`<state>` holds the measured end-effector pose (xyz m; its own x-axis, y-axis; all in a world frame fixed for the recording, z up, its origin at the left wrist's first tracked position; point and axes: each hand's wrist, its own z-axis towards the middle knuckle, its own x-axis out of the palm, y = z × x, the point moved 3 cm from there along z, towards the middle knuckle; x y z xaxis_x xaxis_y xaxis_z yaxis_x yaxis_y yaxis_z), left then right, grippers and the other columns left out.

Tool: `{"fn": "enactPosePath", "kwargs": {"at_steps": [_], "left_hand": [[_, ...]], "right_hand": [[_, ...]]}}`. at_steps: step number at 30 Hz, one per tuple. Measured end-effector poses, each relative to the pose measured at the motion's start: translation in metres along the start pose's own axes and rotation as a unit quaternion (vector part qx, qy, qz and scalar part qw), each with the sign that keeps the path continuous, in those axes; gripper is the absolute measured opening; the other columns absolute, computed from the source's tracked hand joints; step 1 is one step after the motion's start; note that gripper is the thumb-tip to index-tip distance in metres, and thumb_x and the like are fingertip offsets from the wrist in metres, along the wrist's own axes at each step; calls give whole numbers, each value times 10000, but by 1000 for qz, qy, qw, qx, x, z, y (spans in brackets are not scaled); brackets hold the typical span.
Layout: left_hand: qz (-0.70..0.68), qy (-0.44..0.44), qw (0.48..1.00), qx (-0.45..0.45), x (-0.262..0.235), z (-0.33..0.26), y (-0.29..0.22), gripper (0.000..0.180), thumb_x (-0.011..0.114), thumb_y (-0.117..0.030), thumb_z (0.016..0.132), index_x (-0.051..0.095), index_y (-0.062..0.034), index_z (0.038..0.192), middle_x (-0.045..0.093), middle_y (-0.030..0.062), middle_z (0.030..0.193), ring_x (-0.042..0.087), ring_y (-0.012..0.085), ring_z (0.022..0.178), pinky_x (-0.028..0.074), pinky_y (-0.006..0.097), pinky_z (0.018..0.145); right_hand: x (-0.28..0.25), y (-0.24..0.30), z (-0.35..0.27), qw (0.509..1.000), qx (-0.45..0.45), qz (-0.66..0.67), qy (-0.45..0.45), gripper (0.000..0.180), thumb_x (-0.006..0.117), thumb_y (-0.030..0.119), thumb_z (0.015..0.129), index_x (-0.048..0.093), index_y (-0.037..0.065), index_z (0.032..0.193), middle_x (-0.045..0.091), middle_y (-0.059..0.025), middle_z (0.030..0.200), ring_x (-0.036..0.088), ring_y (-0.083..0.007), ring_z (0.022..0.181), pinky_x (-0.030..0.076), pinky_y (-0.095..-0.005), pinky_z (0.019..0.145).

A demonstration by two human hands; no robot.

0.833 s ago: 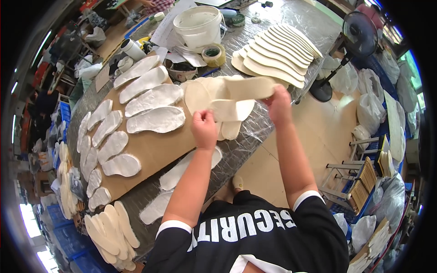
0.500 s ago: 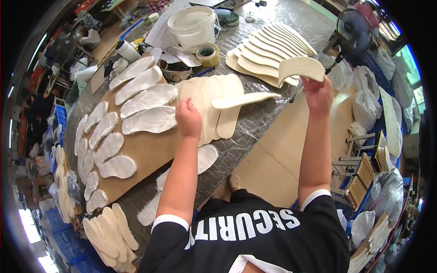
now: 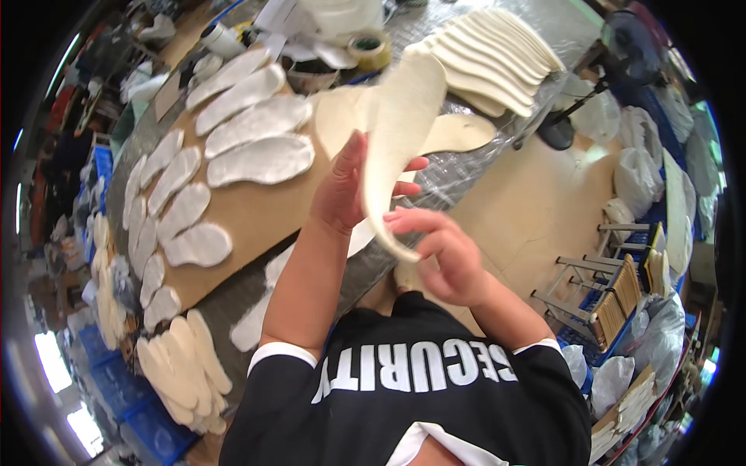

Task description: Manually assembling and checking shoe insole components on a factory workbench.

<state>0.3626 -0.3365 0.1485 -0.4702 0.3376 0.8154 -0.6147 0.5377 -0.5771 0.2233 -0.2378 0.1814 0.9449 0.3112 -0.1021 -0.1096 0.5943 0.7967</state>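
A cream, shoe-sole-shaped insole (image 3: 404, 109) stands raised and curved in front of me, its lower end bending toward my body. My left hand (image 3: 342, 182) is wrapped round its middle, thumb on the near side and fingertips showing beyond the right edge. At the curled lower end, my right hand (image 3: 447, 252) has its fingertips on the edge, slightly blurred. Behind the held piece, another cream insole (image 3: 466, 132) lies on the table, and part of a cream stack (image 3: 334, 116) shows to the left. Overlapping cream insoles (image 3: 489, 58) fan out farther back.
Fluffy white insoles (image 3: 260, 159) lie in rows on a brown board (image 3: 256, 210) at left. A white bucket (image 3: 342, 19) and a tape roll (image 3: 369, 50) stand at the back. Beyond the table's right edge are a fan (image 3: 625, 46), plastic bags (image 3: 641, 167) and a folding stool (image 3: 618, 295).
My right hand has brought the insole down and left from the upper right. My left hand has left the stack and taken hold of it. The view has shifted.
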Motion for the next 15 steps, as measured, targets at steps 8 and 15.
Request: {"fn": "enactPosePath", "kwargs": {"at_steps": [8, 15], "left_hand": [[77, -166, 971, 154, -26, -169, -56, 869, 660, -484, 809, 340, 140, 1323, 518, 277, 1204, 607, 226, 808, 524, 289, 678], [537, -319, 780, 34, -28, -340, -83, 519, 855, -193, 573, 583, 14, 964, 519, 153, 1194, 517, 267, 1128, 437, 364, 907]], "right_hand": [[113, -16, -40, 979, -22, -31, 200, 404, 696, 109, 773, 551, 39, 1144, 574, -147, 1172, 586, -299, 1054, 473, -440, 923], [185, -69, -134, 870, 482, 80, 74, 342, 560, 36, 879, 497, -25, 1209, 638, -123, 848, 656, -196, 679, 535, -316, 639]]}}
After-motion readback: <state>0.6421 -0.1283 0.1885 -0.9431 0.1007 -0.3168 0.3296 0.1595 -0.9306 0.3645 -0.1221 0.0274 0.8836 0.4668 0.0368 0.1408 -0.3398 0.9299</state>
